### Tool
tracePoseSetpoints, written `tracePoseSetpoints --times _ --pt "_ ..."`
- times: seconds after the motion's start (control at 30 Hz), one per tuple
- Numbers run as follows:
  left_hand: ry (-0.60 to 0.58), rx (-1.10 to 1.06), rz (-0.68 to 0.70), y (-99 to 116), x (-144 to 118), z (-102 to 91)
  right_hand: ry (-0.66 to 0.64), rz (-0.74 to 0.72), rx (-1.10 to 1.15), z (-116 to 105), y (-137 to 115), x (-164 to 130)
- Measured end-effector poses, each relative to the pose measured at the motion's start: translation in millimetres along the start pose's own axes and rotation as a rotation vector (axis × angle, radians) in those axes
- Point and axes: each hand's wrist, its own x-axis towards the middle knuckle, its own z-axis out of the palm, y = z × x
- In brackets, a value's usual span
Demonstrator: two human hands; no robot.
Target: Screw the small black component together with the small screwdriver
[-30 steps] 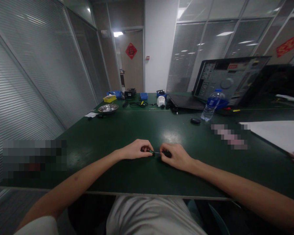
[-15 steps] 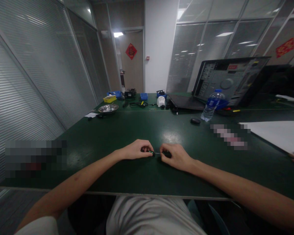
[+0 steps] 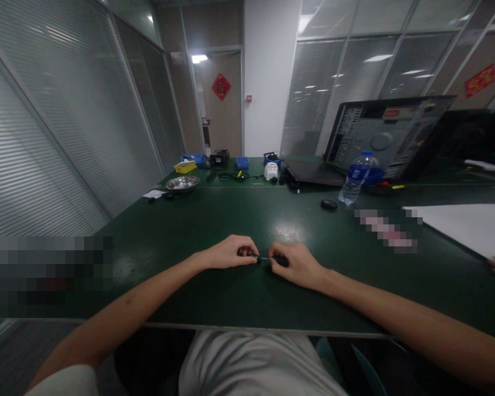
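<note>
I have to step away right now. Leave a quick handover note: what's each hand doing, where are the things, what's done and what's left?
Left hand: grip closed on the handle of a small screwdriver, resting on the green table.
Right hand: grip closed on a small dark part at the screwdriver's tip; the thin shaft bridges the two hands.
Further off: water bottle, metal bowl, open computer case.
Done: tool and part are brought together.
Left: the part is too small to tell; inspect it before carrying on.
</note>
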Motion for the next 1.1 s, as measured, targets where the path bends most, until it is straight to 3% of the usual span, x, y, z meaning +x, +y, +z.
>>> tracePoseSetpoints --times 0.67,1.1 --pt "0.016 -0.006 0.009 0.0 -0.2 0.2 0.016 -0.034 -0.002 -2.8 -2.3 -1.1" --pt "0.011 -0.011 0.002 0.0 0.3 1.4 -0.079 -0.071 -0.049 -2.8 -2.5 -1.3"
